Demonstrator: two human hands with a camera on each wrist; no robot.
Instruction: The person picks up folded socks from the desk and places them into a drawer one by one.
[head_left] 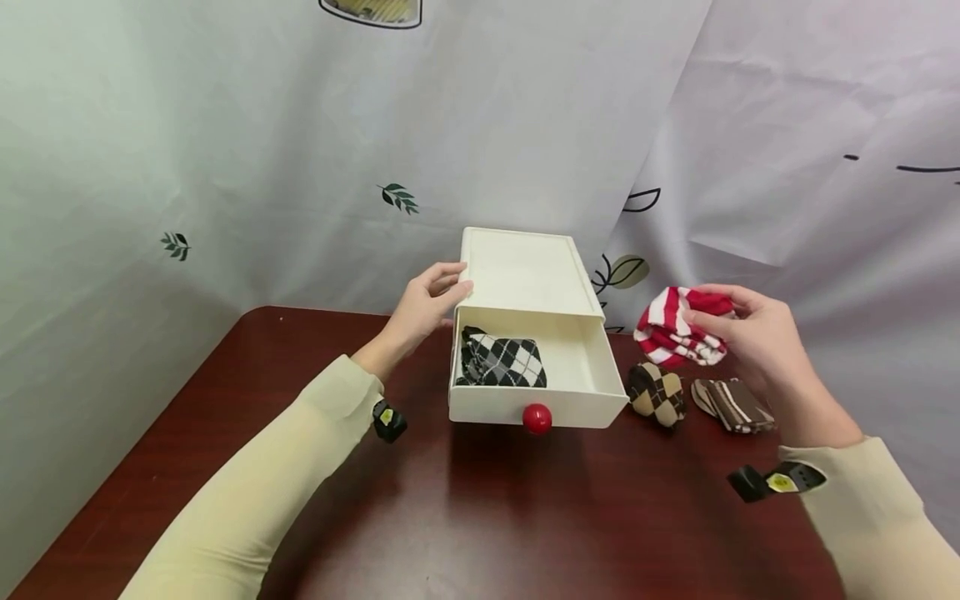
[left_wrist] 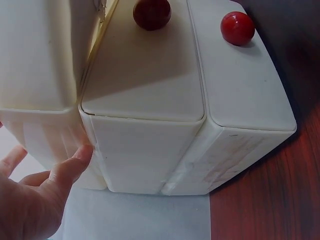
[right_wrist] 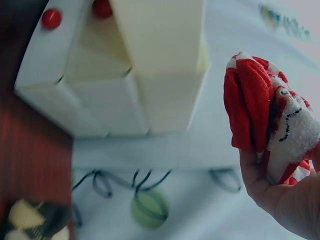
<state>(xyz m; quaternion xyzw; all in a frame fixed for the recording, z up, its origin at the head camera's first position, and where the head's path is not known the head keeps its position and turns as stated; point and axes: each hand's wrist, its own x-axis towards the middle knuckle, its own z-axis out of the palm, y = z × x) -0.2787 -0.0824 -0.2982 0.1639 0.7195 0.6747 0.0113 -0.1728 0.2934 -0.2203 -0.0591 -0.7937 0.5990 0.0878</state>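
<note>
My right hand [head_left: 765,333] pinches a folded pair of red-and-white striped socks [head_left: 666,323] in the air, right of a white drawer unit [head_left: 528,268]. In the right wrist view the socks [right_wrist: 250,102] show fuzzy white inner threads. My left hand [head_left: 417,310] touches the unit's upper left side, thumb and fingers extended; its thumb lies against the side wall in the left wrist view. The top drawer [head_left: 487,406] is pulled out. Folded black, grey and white argyle socks [head_left: 510,362] lie in its left part.
Beside the unit on the dark red table [head_left: 540,525] lie brown-and-tan argyle socks [head_left: 658,396] and brown striped socks [head_left: 737,406]. Lower drawers with red knobs [left_wrist: 237,28] are closed. A patterned white cloth [head_left: 300,150] hangs behind the table.
</note>
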